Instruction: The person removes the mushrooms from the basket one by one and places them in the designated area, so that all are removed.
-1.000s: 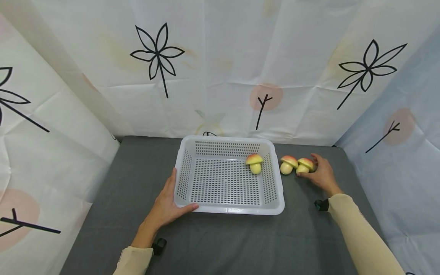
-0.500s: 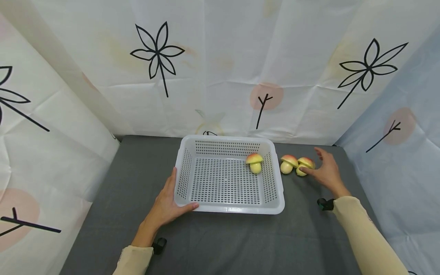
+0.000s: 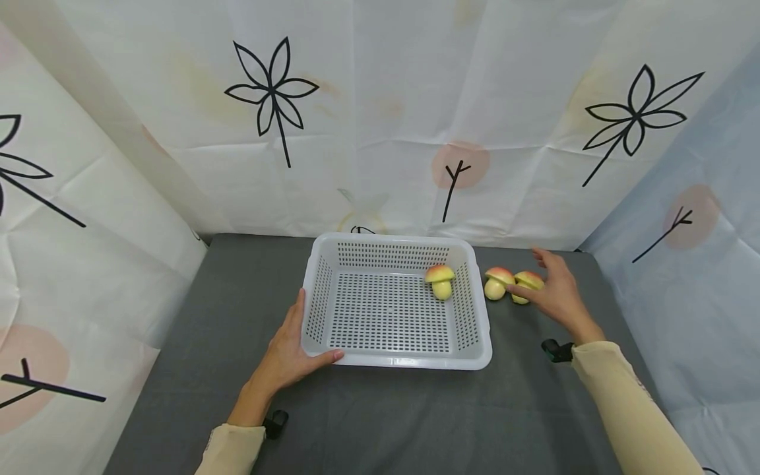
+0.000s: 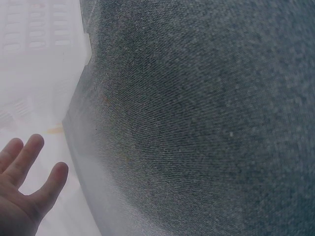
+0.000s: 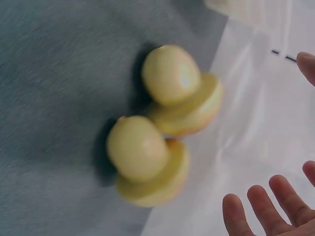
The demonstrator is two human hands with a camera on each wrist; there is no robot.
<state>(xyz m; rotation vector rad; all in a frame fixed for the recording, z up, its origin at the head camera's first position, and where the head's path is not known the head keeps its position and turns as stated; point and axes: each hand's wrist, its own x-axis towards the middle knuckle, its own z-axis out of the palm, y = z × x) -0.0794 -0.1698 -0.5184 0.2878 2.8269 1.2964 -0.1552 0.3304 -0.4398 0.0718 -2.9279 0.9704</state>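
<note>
A white perforated plastic basket (image 3: 388, 361) stands on the grey cloth with one toy mushroom (image 3: 441, 282) inside, near its right wall. My left hand (image 3: 287, 356) rests against the basket's front left corner. Its fingers lie along the left side and the thumb on the front rim. Right of the basket, two more yellow toy mushrooms with reddish cap tops lie side by side: a left one (image 3: 497, 285) and a right one (image 3: 530, 280). My right hand (image 3: 558, 293) hovers by the right mushroom, fingers spread; in the right wrist view both mushrooms (image 5: 138, 147) are apart from the fingers (image 5: 266, 209).
Grey cloth (image 3: 380, 422) covers the table. White printed curtains (image 3: 386, 119) rise behind it and along both sides. A black wrist strap (image 3: 557, 350) sits below my right hand, another black strap (image 3: 276, 424) below my left.
My right hand has released the right mushroom, drawn back to the right, then shifted slightly left above it. The right mushroom has turned a little. My left hand and the basket stay put.
</note>
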